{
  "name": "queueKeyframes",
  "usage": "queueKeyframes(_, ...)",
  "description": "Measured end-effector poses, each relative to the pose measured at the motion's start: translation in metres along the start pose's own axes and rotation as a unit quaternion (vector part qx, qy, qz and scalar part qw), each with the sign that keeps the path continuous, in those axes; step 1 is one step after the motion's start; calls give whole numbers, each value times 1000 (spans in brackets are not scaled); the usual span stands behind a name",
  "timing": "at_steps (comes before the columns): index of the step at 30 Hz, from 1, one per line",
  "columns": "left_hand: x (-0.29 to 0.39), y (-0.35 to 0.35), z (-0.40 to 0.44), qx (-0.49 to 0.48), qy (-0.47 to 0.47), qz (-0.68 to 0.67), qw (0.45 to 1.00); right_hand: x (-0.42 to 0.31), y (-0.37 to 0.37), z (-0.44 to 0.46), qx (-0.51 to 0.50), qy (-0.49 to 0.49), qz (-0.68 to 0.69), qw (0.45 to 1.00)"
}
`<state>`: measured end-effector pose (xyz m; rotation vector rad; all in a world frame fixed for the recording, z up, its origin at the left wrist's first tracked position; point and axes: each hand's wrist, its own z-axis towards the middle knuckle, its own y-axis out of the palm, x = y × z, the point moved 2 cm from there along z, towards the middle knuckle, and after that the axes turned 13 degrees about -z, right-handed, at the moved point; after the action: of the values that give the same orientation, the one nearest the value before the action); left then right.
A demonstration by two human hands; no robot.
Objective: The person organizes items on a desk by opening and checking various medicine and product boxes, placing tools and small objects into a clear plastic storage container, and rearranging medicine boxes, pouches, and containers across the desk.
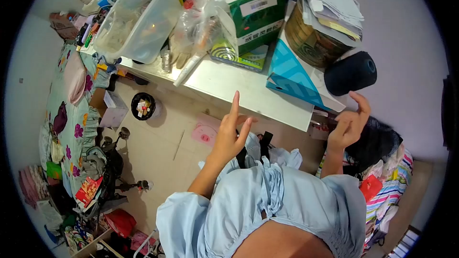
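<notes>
My left hand (232, 131) is raised in front of the white table's front edge (248, 107), index finger stretched up, thumb apart, holding nothing. My right hand (350, 122) is up at the table's right end, its fingers partly bent and apart, with nothing in it. Just above it, a dark thread cone (349, 74) lies on its side. Beside the cone is a blue and white box (294, 79). Behind them a round tin (313, 38) bears a stack of papers (332, 5). A green medicine box (256, 19) stands near the table's middle.
On the table's left are a clear plastic bin (138, 24), plastic bags (196, 19) and a white tube (190, 69). Below stand a lined trash bin (143, 106), a cardboard box (114, 110) and a black wheeled frame (112, 162). Clothes lie at the right (377, 181).
</notes>
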<state>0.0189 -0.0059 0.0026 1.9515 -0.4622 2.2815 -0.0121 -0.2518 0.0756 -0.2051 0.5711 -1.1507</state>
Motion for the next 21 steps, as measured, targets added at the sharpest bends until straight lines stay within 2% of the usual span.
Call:
queueKeyframes(2,-5,6,0,14,5,-28,1000,-2,1,1,-39,-37,-53,997)
queueKeyframes(3,-3,-39,-2,9,8,16,1000,-31,29,-9,-15,-10,-28,999)
queueKeyframes(4,-12,9,-3,35,31,-69,997,-13,-2,11,-61,-27,-45,997)
queueKeyframes(5,-12,-26,1,43,66,-9,997,-24,24,-3,-26,44,24,998)
queueKeyframes(6,-14,-39,4,39,71,4,997,-32,33,-7,-27,64,37,997)
queueKeyframes(7,-22,-17,4,58,57,-38,996,-27,12,3,-54,33,1,998)
queueKeyframes(8,-22,-47,11,67,60,14,996,-37,31,-8,-66,59,9,996)
queueKeyframes(10,-26,-51,21,72,63,-2,995,-42,27,-18,-133,74,-17,988)
queueKeyframes(13,-26,-80,33,74,72,31,994,-54,42,-26,-130,115,-15,985)
queueKeyframes(17,-40,-96,39,72,75,34,994,-60,46,-33,-142,98,-44,984)
queueKeyframes(19,-46,-109,30,73,120,90,986,-61,44,-40,-144,132,-27,980)
queueKeyframes(20,-46,-122,20,77,79,85,990,-55,39,-51,-183,160,-33,969)
queueKeyframes(21,-45,-135,11,113,92,105,984,-43,38,-73,-169,236,5,957)
